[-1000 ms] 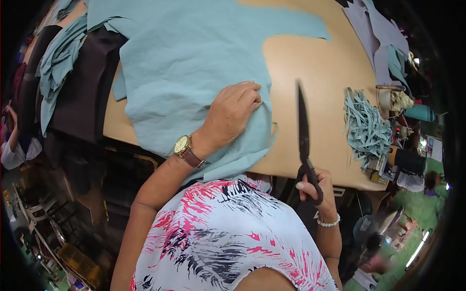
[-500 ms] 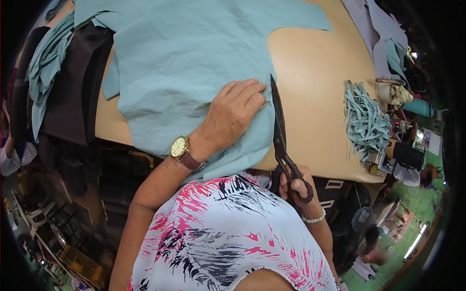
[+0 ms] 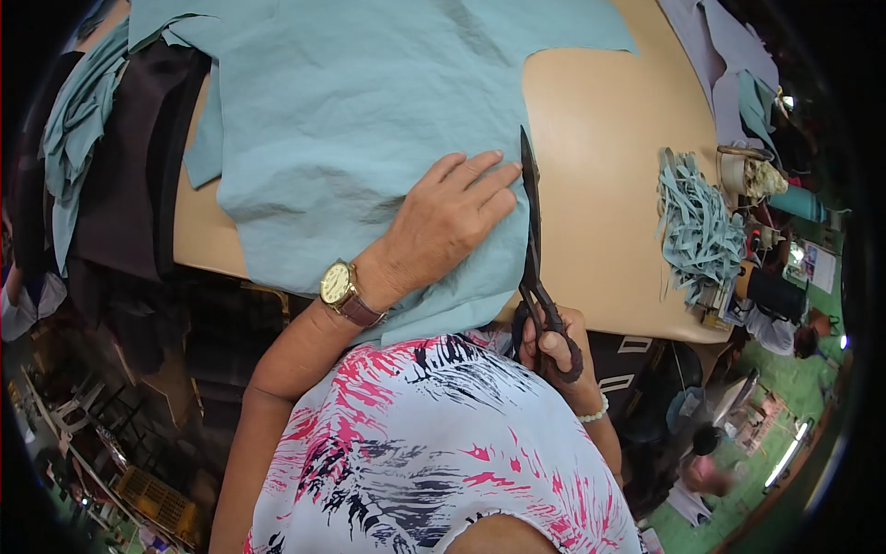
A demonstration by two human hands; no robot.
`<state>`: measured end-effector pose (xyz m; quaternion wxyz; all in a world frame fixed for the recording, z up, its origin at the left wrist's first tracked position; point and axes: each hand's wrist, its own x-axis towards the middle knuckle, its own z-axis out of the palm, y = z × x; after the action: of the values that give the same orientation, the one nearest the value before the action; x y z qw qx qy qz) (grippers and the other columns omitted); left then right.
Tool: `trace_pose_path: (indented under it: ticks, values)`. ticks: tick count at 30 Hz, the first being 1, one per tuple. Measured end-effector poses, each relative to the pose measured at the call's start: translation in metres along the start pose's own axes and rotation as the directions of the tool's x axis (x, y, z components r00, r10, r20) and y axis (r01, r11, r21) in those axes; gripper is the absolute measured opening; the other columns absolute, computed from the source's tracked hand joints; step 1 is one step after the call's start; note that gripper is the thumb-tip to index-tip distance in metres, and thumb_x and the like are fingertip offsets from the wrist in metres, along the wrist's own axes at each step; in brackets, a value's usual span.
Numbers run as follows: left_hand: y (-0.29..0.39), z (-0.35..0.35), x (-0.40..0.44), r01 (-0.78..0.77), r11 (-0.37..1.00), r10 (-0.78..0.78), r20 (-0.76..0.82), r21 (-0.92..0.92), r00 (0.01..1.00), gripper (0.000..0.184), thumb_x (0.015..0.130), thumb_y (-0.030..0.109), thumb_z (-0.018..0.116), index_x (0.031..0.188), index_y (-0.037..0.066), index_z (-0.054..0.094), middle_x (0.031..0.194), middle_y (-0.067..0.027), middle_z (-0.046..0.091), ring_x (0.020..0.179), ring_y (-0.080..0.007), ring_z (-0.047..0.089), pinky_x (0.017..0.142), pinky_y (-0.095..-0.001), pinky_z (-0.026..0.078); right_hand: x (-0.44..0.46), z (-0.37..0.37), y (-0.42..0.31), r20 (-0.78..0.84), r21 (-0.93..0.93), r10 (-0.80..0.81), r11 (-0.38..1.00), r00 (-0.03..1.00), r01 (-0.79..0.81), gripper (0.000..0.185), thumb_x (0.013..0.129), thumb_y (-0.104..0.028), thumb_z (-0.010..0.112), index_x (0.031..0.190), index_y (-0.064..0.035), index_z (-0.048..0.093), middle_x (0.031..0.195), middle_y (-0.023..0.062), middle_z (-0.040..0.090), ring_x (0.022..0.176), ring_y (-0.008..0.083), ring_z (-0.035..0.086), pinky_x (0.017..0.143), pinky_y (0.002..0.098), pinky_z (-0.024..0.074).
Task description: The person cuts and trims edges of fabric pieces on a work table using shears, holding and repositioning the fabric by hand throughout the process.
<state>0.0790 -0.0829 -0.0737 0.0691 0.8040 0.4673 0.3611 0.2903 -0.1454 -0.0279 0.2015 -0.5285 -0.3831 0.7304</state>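
A large piece of blue-green fabric (image 3: 341, 102) lies spread over the table, with slight wrinkles beneath my left wrist. My left hand (image 3: 452, 212) presses flat on it near the right edge, fingers extended and slightly apart. Large dark scissors (image 3: 532, 245) are in my right hand (image 3: 576, 332), thumb and fingers through the handles. Their blades run along the fabric's right edge, pointing away from me, with the tips just past my left fingertips. How far the blades are apart is hard to see.
A tangled heap of blue-green fabric strips (image 3: 697, 226) sits at the table's right side, beside a roll of tape (image 3: 734, 174). Light purple fabric (image 3: 729, 65) is at the upper right. Dark fabric (image 3: 138, 166) hangs at the left. The tan tabletop (image 3: 618, 185) shows right of the scissors.
The scissors have moved slightly forward along the fabric edge, and the handles have come a little left and away from me. My left hand's fingers have spread a little more.
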Motion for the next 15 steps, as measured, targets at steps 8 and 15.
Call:
trace_pose_path:
  ticks: [8, 15]
  values:
    - [0.004, -0.005, 0.002, -0.048, 0.998, 0.045, 0.065, 0.040, 0.997, 0.009, 0.072, 0.009, 0.054, 0.080, 0.005, 0.052, 0.108, -0.0072, 0.056, 0.105, -0.0233, 0.050, 0.086, -0.0397, 0.042, 0.000, 0.006, 0.007, 0.000, 0.154, -0.010, 0.988, 1.000, 0.010, 0.042, 0.068, -0.038, 0.067, 0.071, 0.0012, 0.050, 0.055, 0.0045, 0.046, 0.047, 0.0122, 0.048, 0.044, 0.0224, 0.0378]
    - [0.005, -0.003, 0.000, -0.072, 0.996, 0.068, 0.069, 0.057, 0.995, 0.008, 0.072, 0.009, 0.055, 0.079, 0.005, 0.053, 0.107, -0.0067, 0.056, 0.105, -0.0225, 0.051, 0.087, -0.0390, 0.041, 0.000, 0.012, 0.009, -0.015, 0.216, -0.010, 0.976, 1.000, 0.013, 0.042, 0.068, -0.037, 0.067, 0.071, 0.0012, 0.050, 0.057, 0.0039, 0.044, 0.048, 0.0121, 0.047, 0.044, 0.0218, 0.0368]
